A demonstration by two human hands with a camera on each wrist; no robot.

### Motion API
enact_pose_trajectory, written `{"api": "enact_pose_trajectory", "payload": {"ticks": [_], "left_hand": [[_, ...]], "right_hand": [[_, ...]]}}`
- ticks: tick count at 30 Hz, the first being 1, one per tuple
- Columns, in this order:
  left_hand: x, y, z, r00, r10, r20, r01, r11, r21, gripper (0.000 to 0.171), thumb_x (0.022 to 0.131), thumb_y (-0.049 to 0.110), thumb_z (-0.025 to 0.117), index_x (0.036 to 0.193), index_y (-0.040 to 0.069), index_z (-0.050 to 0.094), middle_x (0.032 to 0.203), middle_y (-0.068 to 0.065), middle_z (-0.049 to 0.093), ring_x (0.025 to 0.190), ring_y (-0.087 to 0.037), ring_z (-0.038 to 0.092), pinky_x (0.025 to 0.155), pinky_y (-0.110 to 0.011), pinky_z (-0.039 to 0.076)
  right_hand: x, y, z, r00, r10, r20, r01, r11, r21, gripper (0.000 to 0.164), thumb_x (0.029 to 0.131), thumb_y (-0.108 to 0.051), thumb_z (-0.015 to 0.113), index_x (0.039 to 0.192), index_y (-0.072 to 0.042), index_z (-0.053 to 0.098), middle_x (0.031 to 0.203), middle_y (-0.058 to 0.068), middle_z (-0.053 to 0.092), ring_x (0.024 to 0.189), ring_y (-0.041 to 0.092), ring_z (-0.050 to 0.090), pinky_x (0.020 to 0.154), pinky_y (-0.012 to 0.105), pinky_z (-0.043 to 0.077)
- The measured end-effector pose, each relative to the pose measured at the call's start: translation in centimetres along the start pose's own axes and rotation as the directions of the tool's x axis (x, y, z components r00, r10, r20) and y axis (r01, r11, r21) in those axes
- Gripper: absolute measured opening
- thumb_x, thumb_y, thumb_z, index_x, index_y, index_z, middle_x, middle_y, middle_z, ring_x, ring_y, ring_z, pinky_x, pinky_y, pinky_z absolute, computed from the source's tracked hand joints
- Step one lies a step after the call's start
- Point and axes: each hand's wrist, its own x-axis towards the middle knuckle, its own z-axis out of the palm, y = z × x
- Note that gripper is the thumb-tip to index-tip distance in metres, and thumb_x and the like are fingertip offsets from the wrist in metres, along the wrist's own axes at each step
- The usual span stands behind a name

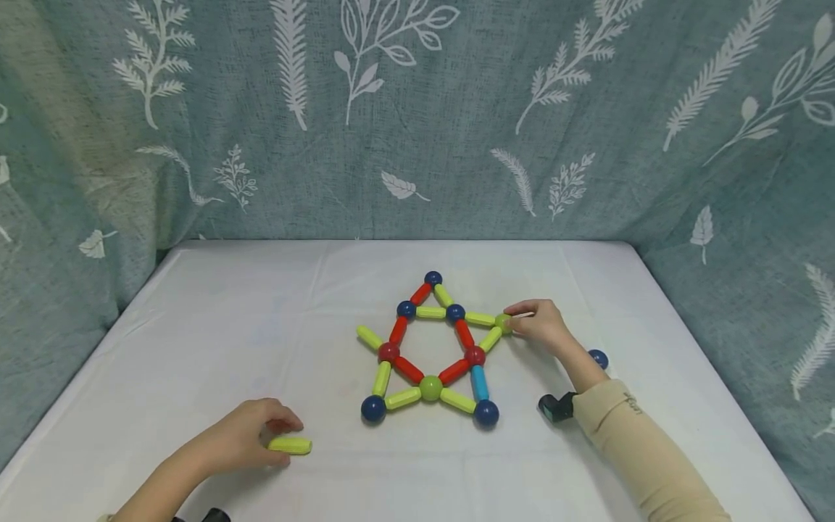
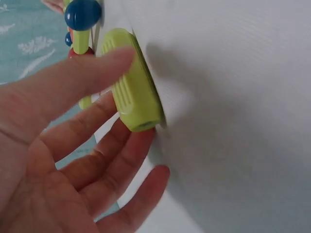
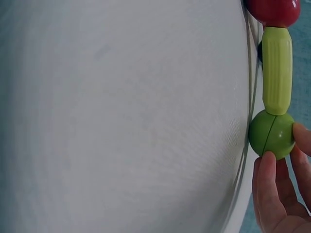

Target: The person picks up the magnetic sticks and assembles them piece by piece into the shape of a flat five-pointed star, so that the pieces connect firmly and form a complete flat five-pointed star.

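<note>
My right hand pinches a green ball between thumb and fingertips. That ball sits at the right point of a star-like figure of magnetic sticks and balls, where two lime sticks meet. A loose lime stick lies on the table at the lower left. My left hand is around it, thumb on the near side and fingers on the far side, with a gap showing between the fingertips and the stick. In the left wrist view the thumb overlaps the stick; contact is unclear.
Red sticks form the figure's inner ring, with a blue stick at its lower right. One lime stick juts out at the left with a free end. A loose dark blue ball lies behind the right forearm.
</note>
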Motion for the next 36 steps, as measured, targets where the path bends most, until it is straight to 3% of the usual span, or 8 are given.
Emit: {"api": "enact_pose_trajectory", "payload": {"ticks": [6,12,16,19,22,28,32,36], "left_hand": [[-0.2,-0.3,0.1,0.999,-0.030,0.017,0.031,0.995,-0.094,0.021,0.070,0.009,0.077,0.087,0.007,0.065,0.082,0.004,0.058,0.072,-0.008,0.052,0.059,-0.022,0.046],[0.5,-0.3,-0.4,0.999,-0.029,0.034,0.032,0.996,-0.082,0.015,0.075,0.014,0.074,0.087,0.008,0.067,0.081,0.006,0.061,0.072,-0.005,0.054,0.061,-0.023,0.048],[1.8,0.1,-1.4,1.000,0.013,-0.011,-0.014,0.998,-0.057,0.016,0.079,0.013,0.070,0.092,0.004,0.067,0.085,0.003,0.061,0.073,-0.007,0.055,0.063,-0.023,0.049],[3.4,0.4,-2.3,0.997,0.049,-0.060,-0.051,0.998,-0.030,0.017,0.081,0.011,0.068,0.094,0.001,0.067,0.086,0.000,0.062,0.074,-0.010,0.057,0.064,-0.024,0.050],[5.4,0.8,-3.1,0.994,0.044,-0.098,-0.045,0.999,-0.008,0.017,0.083,0.011,0.066,0.097,0.001,0.067,0.089,-0.002,0.063,0.079,-0.015,0.058,0.069,-0.029,0.051],[10.2,1.3,-4.5,0.980,-0.053,-0.193,0.055,0.998,0.007,0.022,0.087,0.015,0.061,0.102,0.001,0.067,0.094,-0.009,0.063,0.089,-0.026,0.058,0.077,-0.042,0.047],[13.1,1.4,-4.7,0.966,-0.105,-0.237,0.106,0.994,-0.010,0.026,0.089,0.017,0.058,0.106,-0.001,0.066,0.099,-0.014,0.063,0.093,-0.029,0.057,0.078,-0.042,0.047],[15.3,1.1,-4.2,0.959,-0.155,-0.236,0.149,0.988,-0.046,0.027,0.089,0.017,0.058,0.108,-0.001,0.065,0.104,-0.016,0.062,0.094,-0.029,0.056,0.078,-0.039,0.047]], "right_hand": [[-0.1,0.0,0.1,1.000,0.006,0.002,-0.006,1.000,0.004,0.030,0.082,-0.010,0.065,0.109,0.002,0.063,0.114,0.019,0.057,0.092,0.025,0.059,0.076,0.029,0.050],[-0.2,-0.1,0.0,1.000,0.007,-0.001,-0.007,1.000,-0.007,0.029,0.083,-0.010,0.064,0.109,0.002,0.064,0.115,0.019,0.056,0.093,0.025,0.058,0.077,0.031,0.050],[-0.2,-0.1,-0.1,1.000,0.008,-0.007,-0.008,1.000,-0.027,0.030,0.083,-0.014,0.064,0.109,-0.001,0.064,0.117,0.018,0.054,0.094,0.026,0.056,0.077,0.032,0.047],[-0.3,-0.2,-0.3,1.000,0.008,-0.007,-0.008,1.000,-0.025,0.031,0.082,-0.015,0.064,0.110,-0.001,0.064,0.118,0.018,0.053,0.094,0.026,0.054,0.076,0.032,0.046],[-0.3,-0.3,-0.4,1.000,0.016,-0.001,-0.016,1.000,-0.015,0.031,0.083,-0.014,0.064,0.110,0.000,0.064,0.119,0.018,0.053,0.092,0.025,0.056,0.076,0.031,0.048],[-0.3,-0.4,-0.4,1.000,0.027,0.000,-0.027,1.000,-0.015,0.031,0.083,-0.014,0.064,0.111,0.000,0.063,0.119,0.018,0.052,0.092,0.024,0.056,0.077,0.032,0.048],[-0.2,-0.4,-0.3,1.000,0.027,-0.004,-0.028,0.999,-0.020,0.031,0.083,-0.014,0.064,0.111,-0.001,0.063,0.120,0.018,0.052,0.095,0.025,0.055,0.079,0.033,0.047],[-0.1,-0.4,-0.1,0.999,0.032,0.009,-0.032,0.999,-0.011,0.031,0.083,-0.014,0.064,0.111,-0.001,0.063,0.122,0.018,0.051,0.095,0.025,0.054,0.079,0.033,0.047]]}}
